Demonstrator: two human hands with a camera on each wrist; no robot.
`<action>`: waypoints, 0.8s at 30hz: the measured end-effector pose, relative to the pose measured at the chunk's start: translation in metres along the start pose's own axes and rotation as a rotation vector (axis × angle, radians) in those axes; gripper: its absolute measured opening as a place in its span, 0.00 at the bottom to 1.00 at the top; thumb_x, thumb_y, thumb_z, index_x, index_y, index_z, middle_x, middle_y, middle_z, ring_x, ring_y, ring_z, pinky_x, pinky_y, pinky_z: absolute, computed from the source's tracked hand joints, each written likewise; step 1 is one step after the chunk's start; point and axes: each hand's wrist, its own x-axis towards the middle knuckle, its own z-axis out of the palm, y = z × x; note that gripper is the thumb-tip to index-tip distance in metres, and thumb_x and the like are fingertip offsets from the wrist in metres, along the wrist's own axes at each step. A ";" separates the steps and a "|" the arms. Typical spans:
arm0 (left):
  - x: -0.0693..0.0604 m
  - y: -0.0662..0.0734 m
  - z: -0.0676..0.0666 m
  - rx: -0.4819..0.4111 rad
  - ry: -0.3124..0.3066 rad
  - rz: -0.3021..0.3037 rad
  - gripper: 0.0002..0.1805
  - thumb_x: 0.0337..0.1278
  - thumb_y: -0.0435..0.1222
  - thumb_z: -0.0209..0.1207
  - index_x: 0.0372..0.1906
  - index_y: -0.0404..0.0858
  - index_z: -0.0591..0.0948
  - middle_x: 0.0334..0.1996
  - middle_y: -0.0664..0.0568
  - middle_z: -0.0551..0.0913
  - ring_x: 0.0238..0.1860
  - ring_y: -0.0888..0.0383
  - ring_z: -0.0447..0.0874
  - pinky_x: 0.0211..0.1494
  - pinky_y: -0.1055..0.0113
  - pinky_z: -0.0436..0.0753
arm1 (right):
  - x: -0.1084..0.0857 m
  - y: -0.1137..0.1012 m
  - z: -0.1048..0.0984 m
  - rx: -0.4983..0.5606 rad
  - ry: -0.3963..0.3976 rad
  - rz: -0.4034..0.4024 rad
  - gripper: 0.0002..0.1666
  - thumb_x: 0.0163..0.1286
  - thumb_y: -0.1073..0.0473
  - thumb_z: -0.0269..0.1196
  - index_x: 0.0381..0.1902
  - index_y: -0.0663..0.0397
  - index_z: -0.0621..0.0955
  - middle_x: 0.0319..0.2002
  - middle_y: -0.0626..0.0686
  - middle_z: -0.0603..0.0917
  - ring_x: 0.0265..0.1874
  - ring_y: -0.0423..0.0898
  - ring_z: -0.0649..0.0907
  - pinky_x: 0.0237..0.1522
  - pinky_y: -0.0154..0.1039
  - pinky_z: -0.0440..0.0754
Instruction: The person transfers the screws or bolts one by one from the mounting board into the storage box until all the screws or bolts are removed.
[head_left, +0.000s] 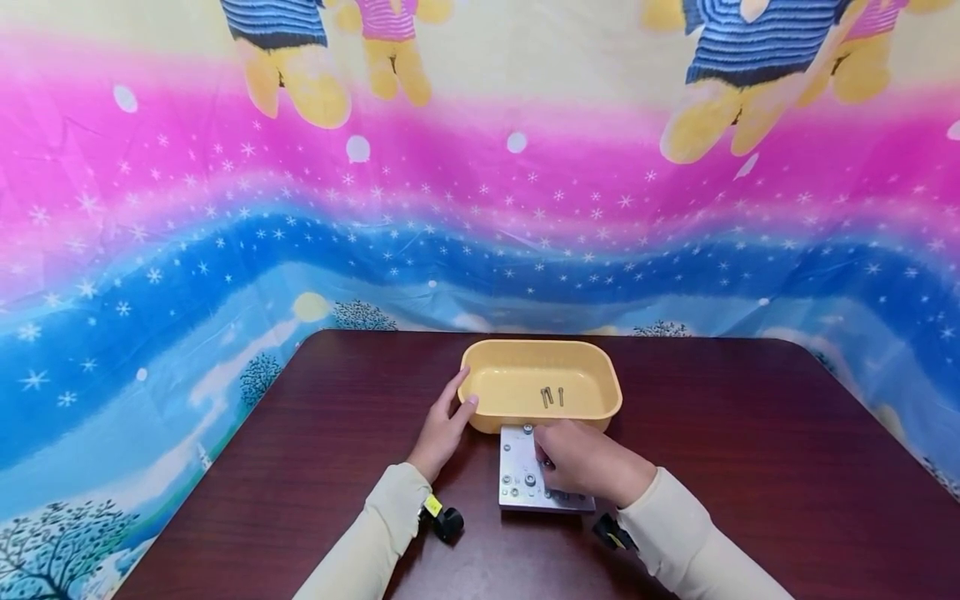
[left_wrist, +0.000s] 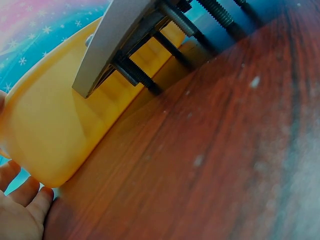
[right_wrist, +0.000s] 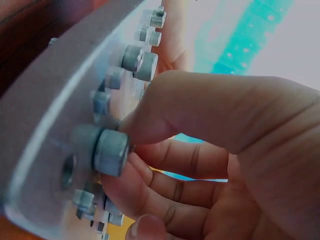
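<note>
Beneath the right hand (head_left: 583, 457), which pinches a bolt (right_wrist: 112, 154), lies a metal plate (head_left: 518, 462).

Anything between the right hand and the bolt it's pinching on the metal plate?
Nothing visible. The right hand pinches the bolt directly; other bolts stand on the metal plate, none in between.

Left arm (head_left: 358, 542) and right arm (head_left: 716, 542) both reach forward, angled inward. Left hand (head_left: 441, 431): fingers extended, thumb apart. Right hand (head_left: 592, 462): thumb (right_wrist: 172, 102) and finger (right_wrist: 145, 202) in a pinch, other fingers bent.
</note>
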 end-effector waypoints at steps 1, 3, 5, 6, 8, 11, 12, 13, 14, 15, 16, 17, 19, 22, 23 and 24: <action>0.002 -0.005 0.000 -0.001 0.003 0.000 0.31 0.70 0.45 0.53 0.75 0.50 0.60 0.75 0.52 0.56 0.74 0.50 0.50 0.73 0.52 0.55 | 0.000 -0.001 0.000 -0.003 0.007 -0.004 0.13 0.55 0.65 0.67 0.22 0.50 0.72 0.19 0.45 0.69 0.19 0.40 0.70 0.21 0.32 0.69; 0.006 -0.014 0.001 -0.005 0.009 0.002 0.31 0.70 0.45 0.53 0.74 0.53 0.61 0.74 0.54 0.56 0.74 0.52 0.50 0.73 0.52 0.54 | -0.001 -0.002 0.000 -0.009 0.021 -0.013 0.13 0.54 0.66 0.67 0.22 0.50 0.71 0.19 0.45 0.69 0.19 0.40 0.69 0.20 0.32 0.69; 0.008 -0.018 0.002 -0.008 0.015 0.011 0.30 0.70 0.45 0.53 0.74 0.55 0.61 0.74 0.56 0.56 0.74 0.53 0.50 0.73 0.52 0.54 | -0.001 -0.002 0.001 -0.018 0.033 -0.021 0.14 0.54 0.66 0.66 0.21 0.50 0.71 0.19 0.45 0.69 0.18 0.39 0.69 0.20 0.32 0.68; 0.008 -0.019 0.002 -0.010 0.017 0.016 0.30 0.70 0.44 0.52 0.74 0.55 0.61 0.74 0.56 0.56 0.74 0.54 0.50 0.73 0.53 0.54 | -0.001 -0.002 0.001 -0.016 0.037 -0.024 0.14 0.54 0.67 0.66 0.21 0.50 0.71 0.19 0.45 0.69 0.18 0.39 0.69 0.20 0.32 0.68; 0.008 -0.020 0.002 -0.012 0.022 0.024 0.29 0.70 0.43 0.52 0.73 0.56 0.62 0.74 0.57 0.57 0.74 0.55 0.51 0.73 0.53 0.55 | -0.002 -0.002 0.001 -0.015 0.040 -0.027 0.15 0.53 0.67 0.67 0.21 0.50 0.70 0.19 0.45 0.69 0.18 0.39 0.68 0.19 0.32 0.67; 0.008 -0.020 0.003 -0.018 0.030 0.032 0.29 0.70 0.42 0.53 0.73 0.55 0.63 0.73 0.57 0.58 0.74 0.56 0.52 0.73 0.54 0.55 | -0.002 -0.002 0.001 -0.016 0.045 -0.034 0.15 0.53 0.67 0.66 0.21 0.50 0.70 0.18 0.45 0.68 0.18 0.39 0.68 0.19 0.32 0.67; 0.008 -0.020 0.003 -0.018 0.031 0.035 0.29 0.70 0.42 0.53 0.73 0.54 0.63 0.73 0.56 0.59 0.74 0.56 0.52 0.73 0.54 0.55 | -0.002 -0.002 0.001 -0.018 0.048 -0.038 0.15 0.53 0.67 0.66 0.21 0.50 0.70 0.18 0.45 0.68 0.18 0.39 0.68 0.19 0.32 0.67; 0.008 -0.019 0.003 -0.018 0.032 0.035 0.29 0.70 0.42 0.53 0.73 0.54 0.63 0.73 0.56 0.59 0.73 0.56 0.52 0.73 0.54 0.56 | -0.002 -0.002 0.001 -0.018 0.052 -0.043 0.15 0.53 0.67 0.66 0.20 0.50 0.70 0.18 0.45 0.68 0.18 0.39 0.68 0.19 0.32 0.67; 0.008 -0.019 0.003 -0.018 0.032 0.035 0.29 0.70 0.42 0.53 0.73 0.54 0.63 0.73 0.56 0.59 0.73 0.56 0.52 0.73 0.54 0.56 | -0.002 -0.001 0.002 -0.020 0.055 -0.047 0.15 0.53 0.67 0.66 0.20 0.50 0.70 0.18 0.45 0.68 0.17 0.39 0.67 0.18 0.31 0.67; 0.008 -0.019 0.003 -0.017 0.033 0.034 0.29 0.70 0.42 0.53 0.73 0.54 0.63 0.73 0.57 0.59 0.73 0.56 0.52 0.73 0.54 0.56 | -0.002 -0.001 0.002 -0.021 0.060 -0.052 0.15 0.52 0.67 0.66 0.20 0.50 0.70 0.18 0.45 0.68 0.17 0.39 0.67 0.18 0.31 0.66; 0.008 -0.019 0.003 -0.017 0.032 0.034 0.29 0.70 0.42 0.53 0.73 0.53 0.63 0.73 0.57 0.59 0.73 0.56 0.52 0.73 0.54 0.56 | -0.001 -0.001 0.002 -0.022 0.062 -0.055 0.15 0.52 0.67 0.66 0.20 0.50 0.70 0.18 0.44 0.68 0.17 0.39 0.67 0.18 0.31 0.66; 0.008 -0.019 0.003 -0.016 0.032 0.034 0.29 0.70 0.42 0.53 0.73 0.53 0.63 0.73 0.57 0.59 0.73 0.56 0.52 0.73 0.54 0.56 | -0.002 -0.001 0.002 -0.021 0.065 -0.058 0.15 0.52 0.67 0.66 0.20 0.50 0.70 0.18 0.44 0.68 0.17 0.38 0.67 0.18 0.31 0.66; 0.008 -0.019 0.003 -0.014 0.032 0.037 0.29 0.71 0.42 0.52 0.74 0.53 0.63 0.73 0.56 0.59 0.73 0.55 0.53 0.73 0.54 0.56 | -0.002 -0.002 0.002 -0.017 0.066 -0.057 0.15 0.53 0.67 0.67 0.20 0.50 0.70 0.17 0.44 0.68 0.17 0.38 0.67 0.18 0.31 0.66; 0.009 -0.019 0.002 -0.012 0.028 0.045 0.29 0.71 0.41 0.52 0.74 0.52 0.62 0.73 0.55 0.59 0.73 0.54 0.53 0.73 0.53 0.57 | -0.002 -0.002 0.002 -0.014 0.061 -0.046 0.15 0.53 0.67 0.67 0.20 0.50 0.70 0.17 0.45 0.68 0.17 0.38 0.67 0.18 0.31 0.66; 0.009 -0.019 0.002 -0.015 0.025 0.051 0.29 0.71 0.41 0.52 0.74 0.52 0.62 0.73 0.54 0.59 0.73 0.54 0.53 0.73 0.53 0.57 | -0.002 -0.002 0.002 -0.012 0.060 -0.041 0.15 0.53 0.66 0.67 0.21 0.51 0.71 0.17 0.45 0.68 0.17 0.39 0.68 0.18 0.31 0.66; 0.009 -0.018 0.002 -0.018 0.019 0.054 0.29 0.71 0.41 0.52 0.74 0.52 0.62 0.74 0.54 0.58 0.74 0.54 0.52 0.73 0.53 0.56 | -0.002 -0.003 0.001 -0.013 0.057 -0.036 0.14 0.53 0.66 0.67 0.21 0.51 0.71 0.18 0.45 0.68 0.17 0.39 0.68 0.18 0.31 0.67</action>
